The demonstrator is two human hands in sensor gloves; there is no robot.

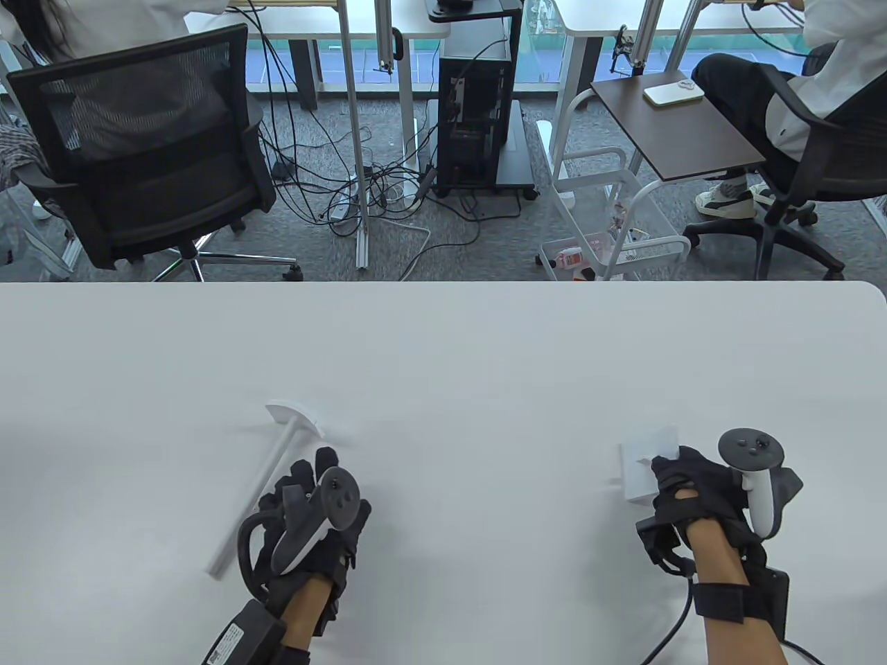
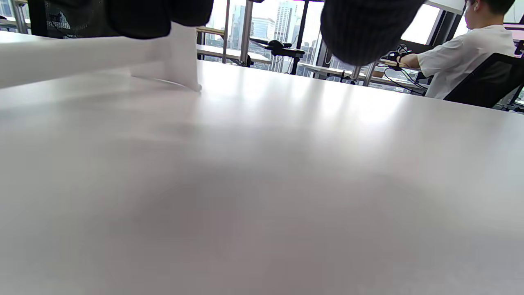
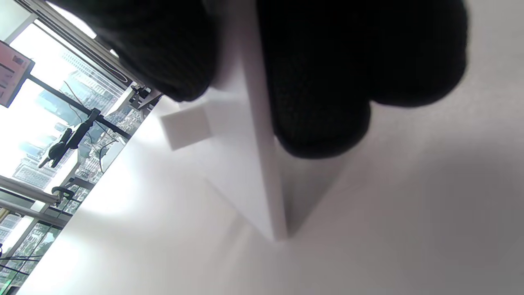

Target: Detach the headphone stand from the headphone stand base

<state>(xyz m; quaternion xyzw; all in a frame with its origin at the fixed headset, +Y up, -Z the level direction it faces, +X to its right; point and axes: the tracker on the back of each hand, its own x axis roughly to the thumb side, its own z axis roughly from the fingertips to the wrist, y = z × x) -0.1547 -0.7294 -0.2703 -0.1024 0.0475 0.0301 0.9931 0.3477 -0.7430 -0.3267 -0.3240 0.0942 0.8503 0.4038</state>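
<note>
Closest to you, your left hand (image 1: 305, 512) sat low on the white table (image 1: 443, 360). It lay right beside the long white headphone stand (image 1: 267, 478). In the left wrist view one finger (image 2: 139, 18) pressed on top of the pole. I could not tell if your fingers were wrapped around it.

The stand lay flat on the table. Its plain end pointed back at you. Its flat cap end pointed away from you.

Your right hand (image 1: 700, 499) was over on the right side. It held the white headphone stand base (image 1: 648, 467). In the right wrist view your fingers (image 3: 323, 82) gripped its flat plate from both sides. One corner of the base touched the table, and the base stood tilted up on it.

The stand and the base were well apart, with bare table between them.

Past the far edge of the table stood a black chair (image 1: 138, 145).
</note>
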